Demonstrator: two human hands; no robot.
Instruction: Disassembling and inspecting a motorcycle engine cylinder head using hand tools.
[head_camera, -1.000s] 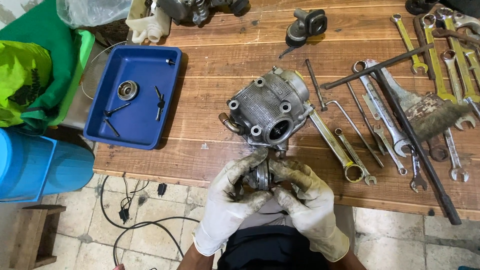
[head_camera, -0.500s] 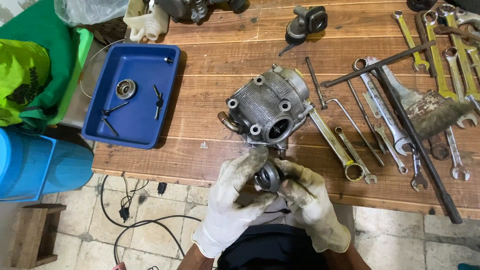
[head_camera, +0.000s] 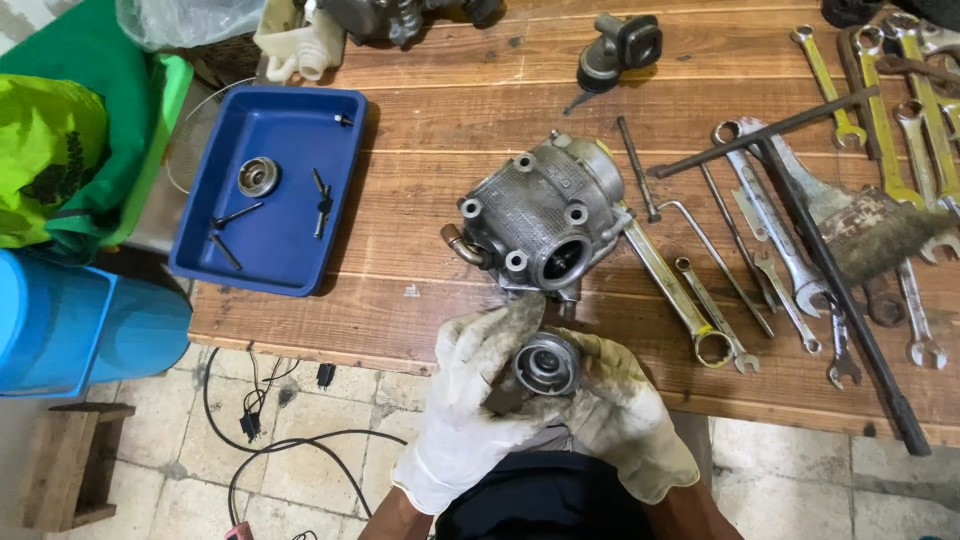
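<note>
- Round metal part (head_camera: 547, 364): a small ring-shaped piece with a dark centre, held over the near edge of the wooden table (head_camera: 430, 140); its underside and lower rim are hidden by the fingers.
- Left hand (head_camera: 470, 410): in a soiled white glove, fingers wrapped around the part from 9 o'clock, with the thumb tip up at 11 o'clock.
- Right hand (head_camera: 620, 420): in a stained yellowish glove, gripping the same part from 3 o'clock; both wrists are cut off at the bottom edge.
- Engine casing (head_camera: 535, 225): a grey cast housing with bolt holes and a round opening, lying on the table just at 12 o'clock from the part; its far side cannot be made out.
- Spanners (head_camera: 800, 260): a spread of wrenches and bars at 2 o'clock, some cut off at the right edge.
- Blue tray (head_camera: 290, 150): at 10 o'clock, holding a second round piece (head_camera: 258, 176) and several small bolts.
- Blue container (head_camera: 80, 320): at 9 o'clock, off the table, partly out of frame.
</note>
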